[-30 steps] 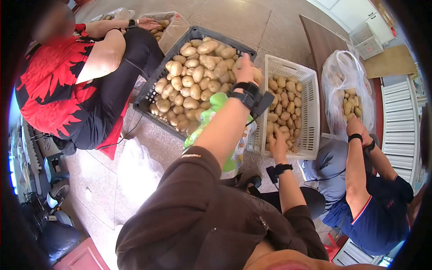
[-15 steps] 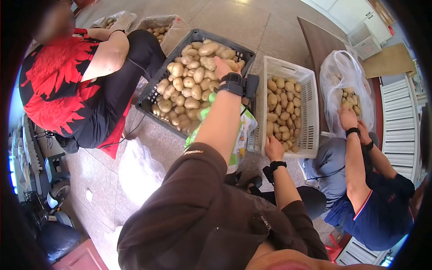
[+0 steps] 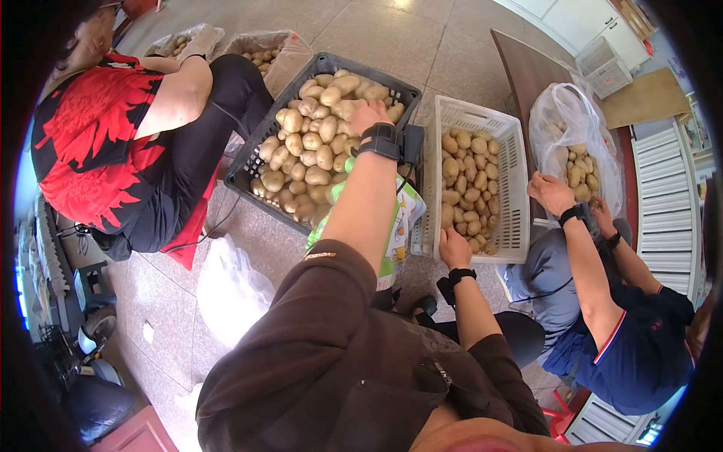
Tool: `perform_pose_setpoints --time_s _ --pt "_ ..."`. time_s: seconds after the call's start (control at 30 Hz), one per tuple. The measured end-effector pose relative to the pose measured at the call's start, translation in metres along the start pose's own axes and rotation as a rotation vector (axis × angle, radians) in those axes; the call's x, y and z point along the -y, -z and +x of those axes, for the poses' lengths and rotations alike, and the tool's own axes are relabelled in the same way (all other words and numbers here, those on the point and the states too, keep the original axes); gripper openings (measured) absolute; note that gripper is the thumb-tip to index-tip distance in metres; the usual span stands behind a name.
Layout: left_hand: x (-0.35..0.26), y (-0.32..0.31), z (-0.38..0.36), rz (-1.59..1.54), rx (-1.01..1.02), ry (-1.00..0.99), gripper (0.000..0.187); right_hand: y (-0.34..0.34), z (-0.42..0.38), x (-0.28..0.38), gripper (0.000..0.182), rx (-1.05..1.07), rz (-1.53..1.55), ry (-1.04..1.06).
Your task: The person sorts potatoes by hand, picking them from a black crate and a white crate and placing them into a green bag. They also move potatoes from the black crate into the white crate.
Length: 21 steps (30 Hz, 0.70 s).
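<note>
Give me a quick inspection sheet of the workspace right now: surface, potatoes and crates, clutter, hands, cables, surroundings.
Surface: tiled floor, bare between the crates.
Job's things: black crate heaped with potatoes; white crate partly filled.
Clutter: green printed bag between the crates; clear bag of potatoes at right.
Hands: left hand on the potatoes in the black crate, grip not visible; right hand at the white crate's near rim.
Cables: thin black cable on the floor.
Surroundings: person in red at left, person in blue at right.

No readable text anywhere. My sleeve [image 3: 320, 256] had a small white logo, too blurred to read; the green bag [image 3: 399, 226] print was illegible too.
</note>
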<state>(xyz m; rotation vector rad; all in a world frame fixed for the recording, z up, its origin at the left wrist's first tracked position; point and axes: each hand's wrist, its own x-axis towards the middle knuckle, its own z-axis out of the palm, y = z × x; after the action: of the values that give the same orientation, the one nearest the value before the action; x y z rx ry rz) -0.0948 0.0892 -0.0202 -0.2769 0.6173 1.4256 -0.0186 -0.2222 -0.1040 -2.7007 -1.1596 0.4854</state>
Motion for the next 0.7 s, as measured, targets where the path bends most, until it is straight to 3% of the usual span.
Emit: perform_pose_setpoints --time_s 0.2,0.3,0.33,0.47,0.7 --pt "0.006 0.001 -0.007 0.158 -0.030 0.145 0.012 0.000 0.002 0.000 0.036 -0.018 0.001 0.011" --pt "0.018 0.022 0.031 -0.050 0.076 0.352 0.009 -0.007 0.003 -0.008 0.035 -0.028 0.047 0.024" --pt "0.023 0.021 0.039 0.081 0.108 0.341 0.009 -0.008 0.003 -0.009 0.035 -0.021 0.051 0.019" --pt "0.020 -0.001 -0.002 0.434 0.167 0.416 0.021 -0.001 0.000 -0.006 0.032 -0.010 0.031 -0.022" --pt "0.029 -0.009 -0.021 0.493 0.181 0.521 0.023 0.000 0.001 -0.005 0.029 -0.073 0.071 0.040"
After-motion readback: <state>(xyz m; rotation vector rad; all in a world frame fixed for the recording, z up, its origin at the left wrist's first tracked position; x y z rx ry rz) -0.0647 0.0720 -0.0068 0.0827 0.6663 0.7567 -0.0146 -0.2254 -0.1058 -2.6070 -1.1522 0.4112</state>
